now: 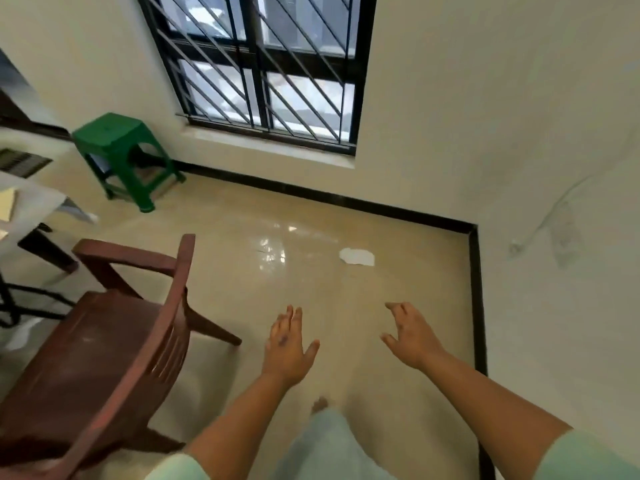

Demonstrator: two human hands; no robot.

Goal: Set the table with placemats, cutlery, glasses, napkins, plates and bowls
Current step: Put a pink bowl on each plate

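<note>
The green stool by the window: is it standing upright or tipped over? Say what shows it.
Upright. The green stool stands on its legs on the floor, with its flat seat on top, below the window.

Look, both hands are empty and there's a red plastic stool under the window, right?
Not quite: the head view shows the square plastic stool under the barred window is green, not red. Both hands, left and right, are empty.

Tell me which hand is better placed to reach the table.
Left, probably. The left hand hangs open nearer the table at the left edge; the right hand, also empty, is farther, toward the wall.
</note>
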